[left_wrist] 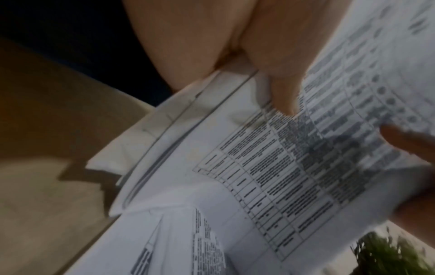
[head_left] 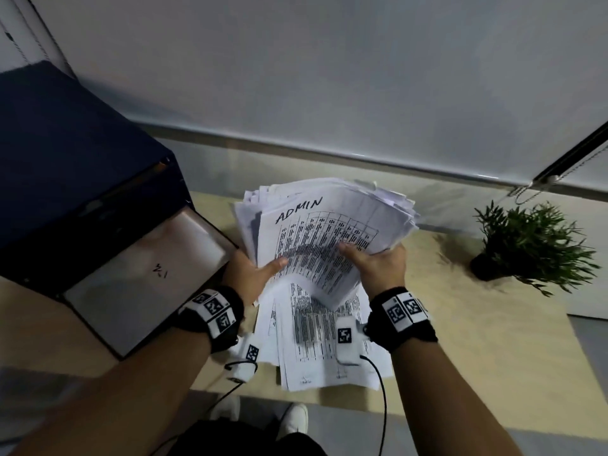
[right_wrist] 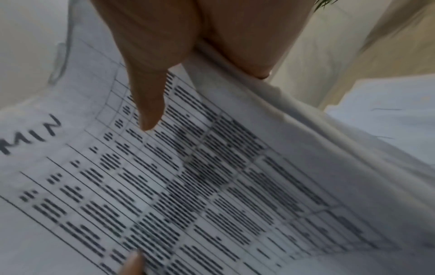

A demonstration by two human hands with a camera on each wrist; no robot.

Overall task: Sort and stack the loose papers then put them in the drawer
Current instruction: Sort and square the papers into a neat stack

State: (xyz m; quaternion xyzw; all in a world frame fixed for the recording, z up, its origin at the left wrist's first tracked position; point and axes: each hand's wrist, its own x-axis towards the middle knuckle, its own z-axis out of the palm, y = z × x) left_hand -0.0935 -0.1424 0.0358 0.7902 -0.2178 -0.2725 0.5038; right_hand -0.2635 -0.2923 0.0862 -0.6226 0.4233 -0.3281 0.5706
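Left thumb: pressed flat on the printed face of the top sheet; the other fingers go under the bundle and are hidden, so the hand clamps the paper between thumb and fingers.
Right thumb: laid on the same sheet a little further in, with the remaining fingers tucked beneath, again pinching the bundle.
Left hand: grips the bundle at its 7 o'clock corner, wrist wrapped in a black band with square markers.
Right hand: grips the bundle at its 4 o'clock edge, and wears the same sort of band.
Held stack of papers: a thick, uneven sheaf lifted off the table, its edges fanned out at 12 and 2 o'clock; the top sheet is a printed table with "ADMIN" written by hand at the head, and its near edge sags between the two hands.
Papers on the table: a second, looser pile lying flat at 6 o'clock from the held sheaf, printed side up, partly under both wrists.
Drawer: pulled open out of the dark blue cabinet, at 9 o'clock from the hands; its grey bottom shows with a small dark scribble, and the left hand is just beside its front corner.
Table: pale wood surface under everything.
Plant: small green potted plant at 3 o'clock, well apart from the papers.
Wall side: a roller blind hangs down at 12 o'clock.
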